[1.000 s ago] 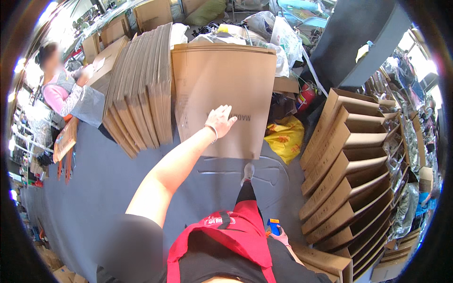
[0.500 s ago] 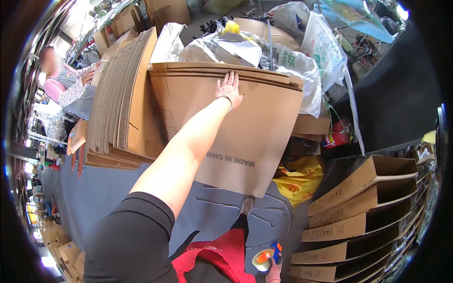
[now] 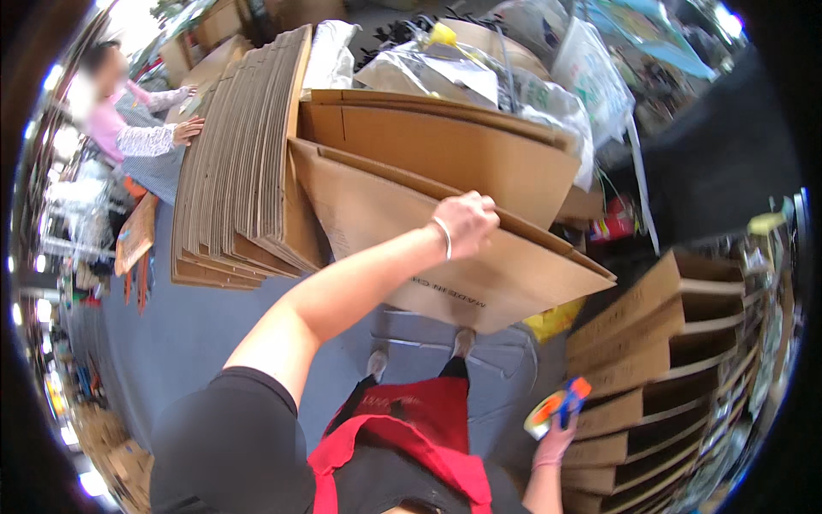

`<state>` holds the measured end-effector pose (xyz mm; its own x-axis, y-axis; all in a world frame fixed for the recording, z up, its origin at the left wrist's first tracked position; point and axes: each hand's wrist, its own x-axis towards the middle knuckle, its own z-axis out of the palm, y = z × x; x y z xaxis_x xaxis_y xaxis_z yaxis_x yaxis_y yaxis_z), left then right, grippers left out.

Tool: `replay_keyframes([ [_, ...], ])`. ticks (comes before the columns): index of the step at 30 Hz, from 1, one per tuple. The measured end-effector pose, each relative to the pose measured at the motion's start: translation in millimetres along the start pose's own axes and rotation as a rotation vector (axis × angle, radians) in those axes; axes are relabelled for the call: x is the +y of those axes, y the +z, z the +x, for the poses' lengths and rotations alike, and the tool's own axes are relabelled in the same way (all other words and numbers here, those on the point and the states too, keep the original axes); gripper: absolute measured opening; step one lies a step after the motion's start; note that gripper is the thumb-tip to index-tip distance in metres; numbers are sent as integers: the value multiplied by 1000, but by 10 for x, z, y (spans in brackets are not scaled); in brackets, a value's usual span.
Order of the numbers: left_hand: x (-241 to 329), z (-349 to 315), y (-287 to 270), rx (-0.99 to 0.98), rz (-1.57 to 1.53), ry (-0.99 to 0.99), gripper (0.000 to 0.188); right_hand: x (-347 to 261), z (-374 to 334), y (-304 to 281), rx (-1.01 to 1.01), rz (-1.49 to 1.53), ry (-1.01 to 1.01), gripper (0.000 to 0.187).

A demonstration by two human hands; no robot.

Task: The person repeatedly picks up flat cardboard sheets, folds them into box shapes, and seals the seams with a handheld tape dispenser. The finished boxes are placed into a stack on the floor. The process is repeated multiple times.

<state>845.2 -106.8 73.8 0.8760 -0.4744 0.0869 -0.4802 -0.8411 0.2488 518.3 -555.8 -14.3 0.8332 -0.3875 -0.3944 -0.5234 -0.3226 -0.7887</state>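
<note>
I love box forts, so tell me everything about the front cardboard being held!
The front cardboard looks like a flattened brown carton, with a second layer along its top edge and dark print low on its face. Tilted toward the camera, its top stands apart from the cardboard behind. The left grip holds its upper edge.

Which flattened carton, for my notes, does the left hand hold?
The frontmost lettered carton, tilted away from rear cartons; the left hand grips its top edge.

A packing workshop — flattened cartons (image 3: 368,210) on edge, a row of open boxes (image 3: 627,364) (and a co-worker (image 3: 141,128)).
</note>
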Motion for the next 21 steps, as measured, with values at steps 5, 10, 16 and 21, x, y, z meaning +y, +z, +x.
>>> replay_keyframes([
  [5, 1317, -1447, -184, 251, -156, 213, 14, -1313, -1347, -981, 522, -169, -401, 50],
  [10, 1809, -2143, -456, 259, -304, 427, 15, -1561, -2904, -1667, 599, -537, -541, 52],
  [16, 2863, -3300, -293, 62, -390, 673, 10, -1417, -3498, -1575, 172, -720, -438, 45],
  [21, 3128, -3871, -233, 119, -338, 545, 17, -239, -3510, -1617, -396, -639, -392, 51],
])
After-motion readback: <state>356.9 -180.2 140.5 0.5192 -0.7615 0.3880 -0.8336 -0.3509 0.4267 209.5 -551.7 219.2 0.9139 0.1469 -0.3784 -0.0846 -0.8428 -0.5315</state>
